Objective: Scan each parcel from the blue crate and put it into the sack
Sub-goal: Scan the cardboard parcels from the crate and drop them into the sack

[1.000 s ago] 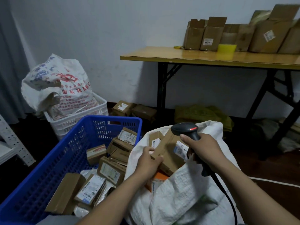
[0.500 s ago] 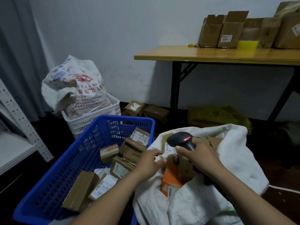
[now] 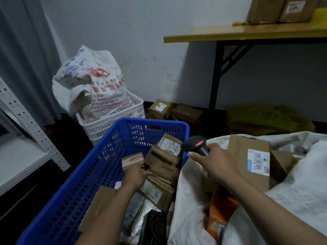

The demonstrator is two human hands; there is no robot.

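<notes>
Far left, by a grey shelf upright [image 3: 26,121], a printed white bag [image 3: 92,85] sat in a white crate [image 3: 113,124]. It bore red Chinese characters and a blue emblem, too blurred to read properly. Next along, the blue crate [image 3: 154,122] held plenty of parcels. The left hand [image 3: 136,175] had come across from the sack and was down inside the crate, fingers curled at the lower edge of a small parcel [image 3: 132,160] w/ red-printed tape. Motion blur, so couldn't tell if it was gripped yet. Meaning: prev. parcel looked scanned and dropped, next one being picked, many still to go. Just right, a labelled parcel [image 3: 169,145] showed a barcode, text too small. The right hand [image 3: 215,167] was wrapped round the scanner [image 3: 194,145] handle, red light lit, head aimed towards the crate. The sack [image 3: 292,200] lay open at right, holding a large box [image 3: 247,161] w/ a white-and-blue shipping label (barcodes, no legible words) and an orange box [image 3: 219,213]. Above right stood a table [image 3: 247,32] w/ cartons [image 3: 276,9]; one label had a scrawl, unreadable.
</notes>
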